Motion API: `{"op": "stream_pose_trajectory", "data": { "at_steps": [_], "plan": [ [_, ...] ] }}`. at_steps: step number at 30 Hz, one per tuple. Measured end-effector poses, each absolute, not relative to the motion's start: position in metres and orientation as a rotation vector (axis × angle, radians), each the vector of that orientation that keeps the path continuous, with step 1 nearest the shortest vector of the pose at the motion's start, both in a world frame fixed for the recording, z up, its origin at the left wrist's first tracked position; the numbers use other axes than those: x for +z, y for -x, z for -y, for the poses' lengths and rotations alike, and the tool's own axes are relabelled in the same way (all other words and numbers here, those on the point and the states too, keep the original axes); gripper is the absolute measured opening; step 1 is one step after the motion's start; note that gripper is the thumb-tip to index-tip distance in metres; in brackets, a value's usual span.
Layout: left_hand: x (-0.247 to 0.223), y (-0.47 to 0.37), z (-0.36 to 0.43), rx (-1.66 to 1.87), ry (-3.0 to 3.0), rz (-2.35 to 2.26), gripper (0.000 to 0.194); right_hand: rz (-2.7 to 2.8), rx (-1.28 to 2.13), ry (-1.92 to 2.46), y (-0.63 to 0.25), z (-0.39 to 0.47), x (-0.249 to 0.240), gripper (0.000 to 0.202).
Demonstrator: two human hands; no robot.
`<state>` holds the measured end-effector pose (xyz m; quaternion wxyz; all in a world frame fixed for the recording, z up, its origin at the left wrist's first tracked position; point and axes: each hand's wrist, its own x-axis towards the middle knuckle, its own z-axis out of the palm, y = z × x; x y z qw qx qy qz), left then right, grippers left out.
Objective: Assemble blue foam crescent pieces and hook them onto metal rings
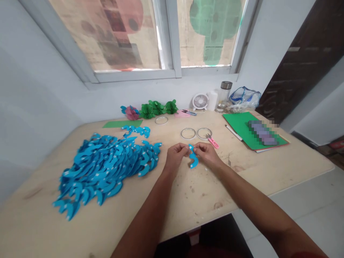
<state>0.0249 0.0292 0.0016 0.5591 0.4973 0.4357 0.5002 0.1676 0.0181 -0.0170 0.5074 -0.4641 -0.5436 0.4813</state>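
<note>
A curved blue paper cutout [193, 158] hangs between my two hands above the wooden table [193, 197]. My left hand [176, 154] pinches its top end from the left, and my right hand [206, 153] pinches the same end from the right. To the left lies a large pile of similar blue paper cutouts [104, 168] with small white tabs on them. Both forearms reach in from the bottom of the view.
Two tape rings [188, 133] and pink snips [213, 141] lie just beyond my hands, a third ring [161, 120] farther back. Green paper flowers [157, 108], a small fan [200, 101], a jar [224, 94] and a plastic bag [245, 97] line the wall. Green sheets [242, 130] rest at right.
</note>
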Motion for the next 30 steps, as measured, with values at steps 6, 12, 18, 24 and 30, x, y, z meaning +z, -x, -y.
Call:
{"op": "stream_pose_trajectory", "data": {
  "at_steps": [6,12,18,24,30],
  "plan": [
    [0.0009,-0.0259,-0.0285,1.157,-1.216,-1.023,0.014,1.312,1.155,1.097,-0.1674,-0.0186,-0.0159,0.01],
    [-0.0003,-0.028,-0.0282,1.28,-1.305,-1.08,0.009,1.308,1.144,1.145,-0.1686,-0.0208,-0.0195,0.011],
    [-0.0012,-0.0272,-0.0293,1.257,-1.295,-1.102,0.013,1.32,1.16,1.153,-0.1686,-0.02,-0.02,0.011],
    [-0.0012,-0.0266,-0.0286,1.189,-1.251,-1.08,0.015,1.345,1.166,1.136,-0.1675,-0.0194,-0.023,0.011],
    [0.0022,-0.0259,-0.0273,1.271,-1.301,-1.18,0.013,1.355,0.894,1.241,-0.1664,-0.0172,-0.0135,0.009]
  ]
}}
